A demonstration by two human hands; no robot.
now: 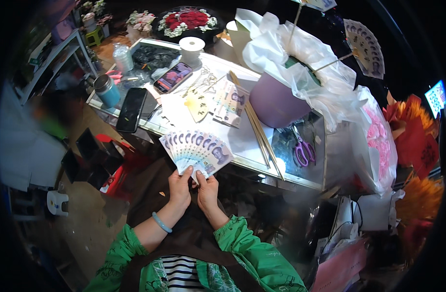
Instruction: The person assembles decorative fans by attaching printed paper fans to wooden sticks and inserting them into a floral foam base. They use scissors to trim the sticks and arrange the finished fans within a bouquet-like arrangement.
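Banknotes (196,151) spread as a fan are pinched at their base by left hand (179,187) and right hand (208,190), before the table (242,138).

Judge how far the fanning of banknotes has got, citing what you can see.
Done: one finished banknote fan stands on a stick in the purple pot. In hand: the left hand and right hand pinch the base of a spread fan of notes. Left: loose notes and sticks lie on the table.

Left hand (179,187) and right hand (207,190) pinch base of banknote fan (196,151), near table edge (242,163). Purple scissors (304,151) right; black phone (131,109) left.
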